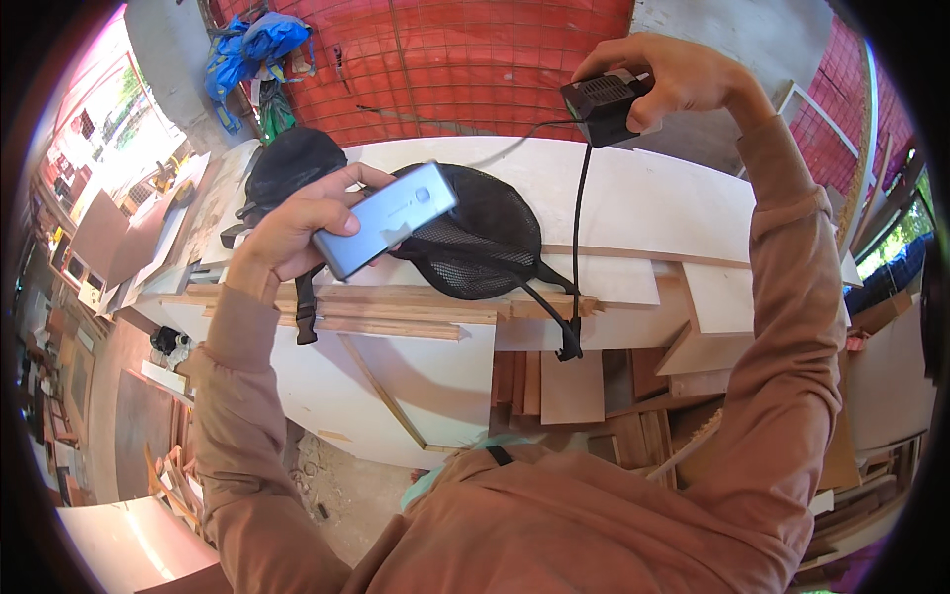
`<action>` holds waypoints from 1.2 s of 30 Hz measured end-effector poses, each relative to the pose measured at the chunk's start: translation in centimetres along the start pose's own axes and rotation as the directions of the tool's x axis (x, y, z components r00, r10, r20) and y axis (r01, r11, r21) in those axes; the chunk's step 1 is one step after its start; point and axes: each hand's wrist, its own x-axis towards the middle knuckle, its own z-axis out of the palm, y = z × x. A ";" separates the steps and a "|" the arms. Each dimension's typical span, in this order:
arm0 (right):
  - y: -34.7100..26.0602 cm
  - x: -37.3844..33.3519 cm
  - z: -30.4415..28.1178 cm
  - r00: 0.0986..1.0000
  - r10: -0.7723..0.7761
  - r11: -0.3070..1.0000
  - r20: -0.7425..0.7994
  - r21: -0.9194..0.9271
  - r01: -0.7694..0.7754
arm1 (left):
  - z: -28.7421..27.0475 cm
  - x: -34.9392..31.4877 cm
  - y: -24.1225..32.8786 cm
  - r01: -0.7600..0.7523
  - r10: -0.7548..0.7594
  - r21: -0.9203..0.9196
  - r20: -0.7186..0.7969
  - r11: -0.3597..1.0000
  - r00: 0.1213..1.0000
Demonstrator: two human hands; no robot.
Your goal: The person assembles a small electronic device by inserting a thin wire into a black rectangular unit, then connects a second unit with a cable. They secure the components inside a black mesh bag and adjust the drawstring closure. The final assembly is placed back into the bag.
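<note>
My left hand (287, 236) is closed round a pale blue smartphone (388, 216), its back and camera patch turned up. Raised at the far right, my right hand (683, 81) grips a black box-shaped device (606, 97) with a slotted grille. From the device a black cable (580, 208) hangs down to the bench edge, and a thinner one leads off to the left. Behind and below the phone lies a black mesh backpack (475, 267) on white boards. A dark rounded black item (295, 160), perhaps part of the backpack, sits beyond my left hand.
White boards (673, 183) and wooden strips (396, 315) make up the work surface. Stacked wood pieces (569, 386) fill the space beneath. Red sheeting behind a wire grid (475, 69) stands at the back, with blue plastic bags (252, 49) hanging at the left.
</note>
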 end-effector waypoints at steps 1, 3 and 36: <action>0.6 -0.4 -0.1 1.000 -0.018 0.999 -0.016 -0.046 0.017 | 0.0 0.0 0.6 0.000 0.000 0.014 0.022 1.000 1.000; 0.9 -1.1 0.0 0.998 -0.054 0.989 -0.041 -0.138 0.048 | -0.4 0.4 1.4 -0.001 -0.002 0.039 0.067 0.999 0.998; -6.6 1.7 3.1 0.899 -0.434 0.879 0.057 0.247 0.408 | 3.8 10.1 2.7 0.144 -0.102 0.244 -0.178 0.959 0.979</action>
